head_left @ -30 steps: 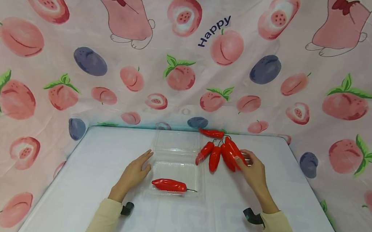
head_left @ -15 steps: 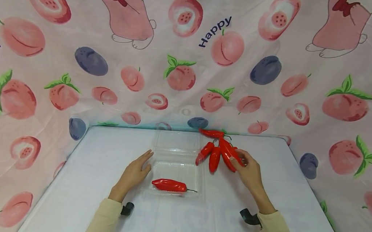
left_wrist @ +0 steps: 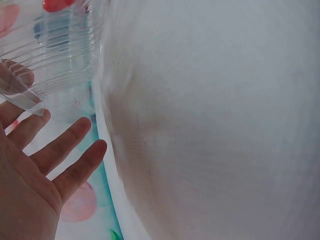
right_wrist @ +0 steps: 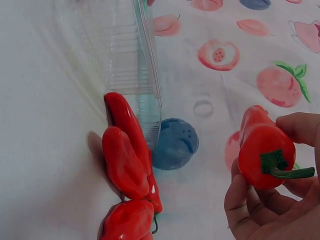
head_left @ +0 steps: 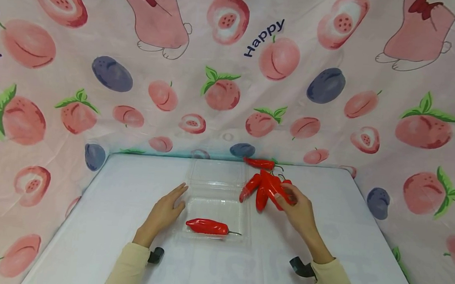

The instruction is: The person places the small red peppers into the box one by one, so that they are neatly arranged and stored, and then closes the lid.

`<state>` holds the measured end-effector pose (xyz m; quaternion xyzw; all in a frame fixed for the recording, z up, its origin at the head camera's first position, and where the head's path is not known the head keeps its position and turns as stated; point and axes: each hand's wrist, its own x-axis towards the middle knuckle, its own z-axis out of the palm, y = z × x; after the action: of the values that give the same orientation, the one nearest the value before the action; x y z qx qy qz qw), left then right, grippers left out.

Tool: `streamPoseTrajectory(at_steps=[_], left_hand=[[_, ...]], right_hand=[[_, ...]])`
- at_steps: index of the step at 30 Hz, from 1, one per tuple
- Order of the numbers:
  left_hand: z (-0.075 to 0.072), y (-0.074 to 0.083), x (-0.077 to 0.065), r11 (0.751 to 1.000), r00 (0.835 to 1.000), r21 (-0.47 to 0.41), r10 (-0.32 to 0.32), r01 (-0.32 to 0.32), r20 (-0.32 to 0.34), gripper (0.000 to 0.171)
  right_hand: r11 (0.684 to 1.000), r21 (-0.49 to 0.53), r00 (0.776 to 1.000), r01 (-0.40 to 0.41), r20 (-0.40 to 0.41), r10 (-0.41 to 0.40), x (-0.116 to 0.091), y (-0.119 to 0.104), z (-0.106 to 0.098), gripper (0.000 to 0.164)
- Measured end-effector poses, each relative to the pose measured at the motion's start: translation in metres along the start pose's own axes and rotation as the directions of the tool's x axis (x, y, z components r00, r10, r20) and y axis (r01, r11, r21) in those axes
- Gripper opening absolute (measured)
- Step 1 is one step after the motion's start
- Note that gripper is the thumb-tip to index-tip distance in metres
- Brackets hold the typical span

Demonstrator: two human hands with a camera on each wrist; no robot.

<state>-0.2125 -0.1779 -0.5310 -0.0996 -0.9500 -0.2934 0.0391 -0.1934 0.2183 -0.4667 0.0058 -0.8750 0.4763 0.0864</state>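
My right hand (head_left: 301, 210) grips a long red chili pepper (head_left: 269, 183) between thumb and fingers, above a cluster of similar peppers. In the right wrist view, the held pepper's green-stemmed end (right_wrist: 267, 157) faces the camera. A clear plastic clamshell box (head_left: 216, 207) lies unfolded at the middle, its lid (head_left: 217, 172) laid back. Inside the near half, one red pepper (head_left: 206, 226) lies sideways, stem to the right. My left hand (head_left: 162, 215) rests at the box's left side with fingers extended; in the left wrist view, fingers (left_wrist: 75, 170) are spread beside the box's corner.
Right of the box lie loose red peppers (head_left: 249, 187), partly overlapped by the held one. Another pepper (head_left: 259, 163) lies at the table's back edge. A fruit-patterned cloth (head_left: 235, 49) hangs behind the white table (head_left: 128, 183).
My right hand has moved left with the pepper, carrying it from the cluster's right side across the other peppers. The left hand and the box stay put.
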Motion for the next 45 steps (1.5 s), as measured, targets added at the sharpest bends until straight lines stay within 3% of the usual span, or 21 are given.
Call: streamPoseTrajectory(at_steps=[20, 32, 45], left_hand=[[-0.002, 0.0, -0.001, 1.0, 1.0, -0.005, -0.009, 0.009, 0.011, 0.052], [0.0, 0.001, -0.001, 1.0, 1.0, -0.002, 0.007, -0.007, -0.015, 0.052], [0.0, -0.001, 0.0, 1.0, 1.0, -0.006, -0.007, 0.007, -0.004, 0.052]], right_hand=[[1.0, 0.01, 0.998, 0.029, 0.051, -0.029, -0.007, -0.006, 0.023, 0.046], [0.995, 0.079, 0.992, 0.061, 0.103, -0.069, -0.011, -0.009, 0.039, 0.045], [0.997, 0.069, 0.988, 0.045, 0.147, -0.055, -0.017, -0.015, 0.061, 0.044]])
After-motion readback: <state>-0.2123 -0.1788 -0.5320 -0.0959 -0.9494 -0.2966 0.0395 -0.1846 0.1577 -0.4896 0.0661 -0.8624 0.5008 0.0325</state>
